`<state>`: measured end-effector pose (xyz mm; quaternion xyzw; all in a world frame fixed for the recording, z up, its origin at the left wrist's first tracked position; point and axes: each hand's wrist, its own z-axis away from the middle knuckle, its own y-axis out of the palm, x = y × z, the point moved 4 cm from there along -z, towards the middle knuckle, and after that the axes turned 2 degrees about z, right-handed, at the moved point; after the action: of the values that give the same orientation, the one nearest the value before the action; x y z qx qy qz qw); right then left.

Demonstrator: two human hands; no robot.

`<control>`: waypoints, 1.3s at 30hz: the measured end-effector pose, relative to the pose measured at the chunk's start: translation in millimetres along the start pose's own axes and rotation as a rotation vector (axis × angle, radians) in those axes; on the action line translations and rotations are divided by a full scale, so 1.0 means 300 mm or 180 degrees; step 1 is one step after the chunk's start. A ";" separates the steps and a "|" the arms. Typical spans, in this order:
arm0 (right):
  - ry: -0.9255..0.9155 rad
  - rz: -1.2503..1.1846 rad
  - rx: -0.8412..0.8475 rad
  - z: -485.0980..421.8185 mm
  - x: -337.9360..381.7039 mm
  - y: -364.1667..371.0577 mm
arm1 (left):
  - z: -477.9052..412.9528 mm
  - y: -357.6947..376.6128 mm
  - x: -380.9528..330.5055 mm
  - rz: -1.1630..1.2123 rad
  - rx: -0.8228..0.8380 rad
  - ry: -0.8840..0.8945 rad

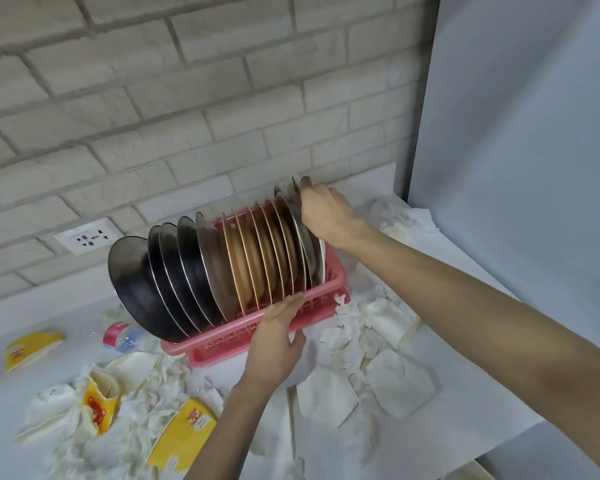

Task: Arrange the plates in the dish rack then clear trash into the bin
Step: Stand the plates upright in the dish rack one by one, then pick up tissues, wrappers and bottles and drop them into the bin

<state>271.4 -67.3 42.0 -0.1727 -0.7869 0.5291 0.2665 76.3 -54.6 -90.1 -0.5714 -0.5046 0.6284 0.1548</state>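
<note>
End plate [305, 237] at dish rack's [222, 344] 1 o'clock end.
Grip: right hand [321, 209] pinches its rim; left hand [278, 337], fingers straight, braces rack. Risk: leaning plates [132, 271] at 9 o'clock overhang, could topple.

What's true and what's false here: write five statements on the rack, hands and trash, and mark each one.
1. The plates stand on edge in the pink rack. True.
2. The right hand grips a plate at the rack's right end. True.
3. The left hand holds a cup. False: it rests on the rack's front rim, fingers straight.
4. The bottle lies right of the rack. False: it lies left of it.
5. The table is free of trash. False: tissues lie around the rack.
</note>
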 end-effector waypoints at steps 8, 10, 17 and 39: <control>0.0204 -0.0794 -0.0029 0.144 -0.083 -0.004 | 0.126 -0.158 0.039 0.1081 -0.0735 -0.0184; 0.0270 -0.0994 0.0007 0.230 -0.141 0.023 | 0.212 -0.234 0.109 0.1296 -0.1350 -0.0575; 0.0811 -0.1712 0.0676 0.362 -0.217 0.201 | 0.345 -0.316 0.384 0.1768 -0.2507 -0.2135; 0.0770 -0.1753 -0.0006 0.550 -0.147 0.183 | 0.437 -0.245 0.332 0.2004 -0.1914 -0.2209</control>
<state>206.6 -192.9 -68.5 -0.0148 -0.7671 0.4118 0.4917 -96.3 -5.2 -107.9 -0.4732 -0.4881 0.6240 -0.3855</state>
